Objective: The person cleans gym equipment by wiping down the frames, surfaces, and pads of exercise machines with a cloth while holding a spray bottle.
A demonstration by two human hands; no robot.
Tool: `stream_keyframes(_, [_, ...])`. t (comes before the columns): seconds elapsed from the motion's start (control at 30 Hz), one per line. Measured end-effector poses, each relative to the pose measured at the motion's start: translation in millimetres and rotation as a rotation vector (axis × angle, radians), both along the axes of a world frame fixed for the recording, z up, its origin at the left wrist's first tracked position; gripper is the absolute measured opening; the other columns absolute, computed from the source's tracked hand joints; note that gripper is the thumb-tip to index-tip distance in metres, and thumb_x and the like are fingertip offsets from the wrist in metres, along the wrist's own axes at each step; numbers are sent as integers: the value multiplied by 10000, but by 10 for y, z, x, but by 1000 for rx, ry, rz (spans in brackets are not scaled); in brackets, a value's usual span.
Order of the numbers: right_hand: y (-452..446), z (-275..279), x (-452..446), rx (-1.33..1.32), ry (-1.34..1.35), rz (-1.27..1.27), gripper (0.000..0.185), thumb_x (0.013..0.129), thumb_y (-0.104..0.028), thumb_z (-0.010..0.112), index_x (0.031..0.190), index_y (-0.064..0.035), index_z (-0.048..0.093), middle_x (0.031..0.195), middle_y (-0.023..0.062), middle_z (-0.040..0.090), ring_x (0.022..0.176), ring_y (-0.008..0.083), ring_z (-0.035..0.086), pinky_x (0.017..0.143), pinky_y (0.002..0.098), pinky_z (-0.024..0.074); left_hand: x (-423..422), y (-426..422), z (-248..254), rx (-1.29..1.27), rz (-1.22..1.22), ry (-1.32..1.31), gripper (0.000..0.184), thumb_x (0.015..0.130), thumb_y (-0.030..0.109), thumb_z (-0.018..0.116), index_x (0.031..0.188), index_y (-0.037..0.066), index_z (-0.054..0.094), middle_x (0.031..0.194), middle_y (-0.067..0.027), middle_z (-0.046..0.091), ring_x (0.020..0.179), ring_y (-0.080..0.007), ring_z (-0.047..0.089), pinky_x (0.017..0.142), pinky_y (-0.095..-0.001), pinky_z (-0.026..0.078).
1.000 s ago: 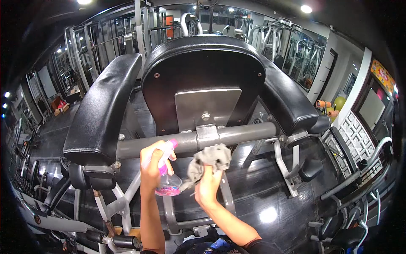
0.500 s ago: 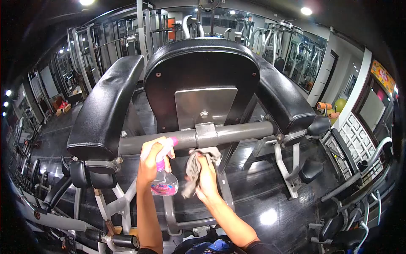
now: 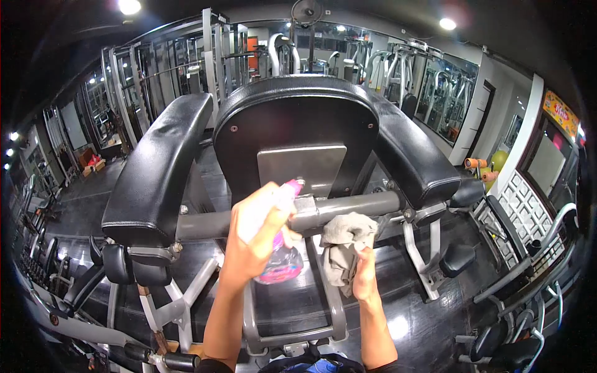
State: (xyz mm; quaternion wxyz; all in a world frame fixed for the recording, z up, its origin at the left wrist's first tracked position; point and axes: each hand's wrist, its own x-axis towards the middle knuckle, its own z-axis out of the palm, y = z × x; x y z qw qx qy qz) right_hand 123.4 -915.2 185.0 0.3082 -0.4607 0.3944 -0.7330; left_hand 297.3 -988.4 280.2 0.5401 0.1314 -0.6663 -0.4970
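My left hand (image 3: 256,233) is wrapped round the neck of a clear spray bottle (image 3: 283,264) with a pink nozzle and a pink label; the bottle is a little blurred. Its nozzle is raised in front of the metal plate (image 3: 280,163) on the back of a black padded backrest (image 3: 298,115). In my right hand (image 3: 365,273) is a crumpled grey cloth (image 3: 345,239), held just below the right part of the grey crossbar (image 3: 360,206). I cannot tell whether the cloth touches the bar.
Black padded arms flank the backrest, one at left (image 3: 158,168) and one at right (image 3: 416,152). Below the crossbar stands a grey tubular frame (image 3: 292,339). Other gym machines (image 3: 522,236) line the right side, and an orange-yellow sign (image 3: 559,113) hangs at far right.
My left hand has moved right and up with the spray bottle. My right hand has shifted right with the cloth, which is spread wider. The view has tilted up slightly.
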Motion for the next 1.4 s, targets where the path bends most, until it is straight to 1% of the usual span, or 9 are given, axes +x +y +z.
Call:
stream_keyframes(0.13, [43, 209, -93, -78, 131, -206, 460, 875, -93, 530, 1306, 29, 426, 1198, 110, 547, 1089, 205, 537, 992, 317, 385, -210, -114, 246, -134, 83, 26, 286, 936, 212, 517, 837, -50, 578, 720, -80, 558, 497, -122, 573, 520, -270, 532])
stream_keyframes(0.17, [2, 192, -151, -173, 123, -239, 525, 770, -5, 625, 1270, 37, 470, 1176, 114, 558, 1063, 200, 553, 966, 319, 412, -240, -136, 297, -146, 105, 27, 301, 934, 223, 523, 828, -53, 581, 704, -77, 557, 487, -122, 572, 509, -268, 533])
stream_keyframes(0.33, [-134, 519, -279, -284, 257, -453, 543, 658, -75, 745, 1160, 39, 572, 1162, 124, 558, 1060, 220, 566, 908, 345, 454, -310, -234, 432, -152, 46, 157, 333, 933, 244, 496, 820, -57, 582, 691, -90, 553, 448, -118, 551, 449, -256, 497])
stream_keyframes(0.43, [-252, 752, -353, -468, 650, -732, 439, 711, -170, 793, 1066, 26, 626, 1197, 142, 498, 1106, 295, 534, 954, 386, 413, -211, -248, 423, -202, 69, 90, 433, 952, 329, 397, 913, -78, 539, 724, -130, 553, 417, -147, 529, 442, -286, 530])
stream_keyframes(0.57, [-661, 1069, -259, -526, 745, -847, 418, 654, -35, 717, 1053, 21, 605, 1121, 192, 544, 967, 381, 584, 829, 412, 478, -52, -215, 301, -97, 68, 158, 475, 929, 358, 392, 865, -87, 543, 699, -154, 579, 398, -172, 540, 420, -318, 538])
stream_keyframes(0.77, [-933, 1240, 388, -694, 1048, -734, 366, 490, -94, 782, 800, -57, 589, 1071, 66, 572, 898, 271, 583, 640, 378, 528, 316, -366, 23, -18, -23, 249, 473, 919, 345, 403, 830, -96, 547, 709, -190, 589, 414, -195, 562, 444, -324, 543])
stream_keyframes(1.07, [-806, 1341, 5, -579, 629, -958, 429, 612, -99, 794, 1005, -2, 652, 1013, 138, 583, 867, 325, 620, 718, 395, 504, 631, -417, -255, 48, -69, 206, 560, 910, 426, 384, 804, -99, 548, 673, -225, 580, 372, -212, 547, 388, -338, 518])
stream_keyframes(1.27, [-955, 1428, 694, -675, 934, -803, 311, 511, -130, 769, 753, -47, 594, 1045, 85, 580, 866, 278, 592, 651, 383, 520, 632, -532, -357, 87, -138, 227, 543, 899, 405, 422, 824, -113, 565, 704, -220, 609, 399, -206, 567, 427, -316, 525])
stream_keyframes(1.4, [-929, 1495, 506, -635, 1006, -796, 343, 485, -133, 774, 770, -55, 599, 1034, 71, 576, 859, 259, 586, 634, 377, 516, 645, -578, -466, 156, -174, 319, 551, 901, 415, 421, 806, -107, 571, 694, -221, 612, 395, -208, 564, 414, -316, 511])
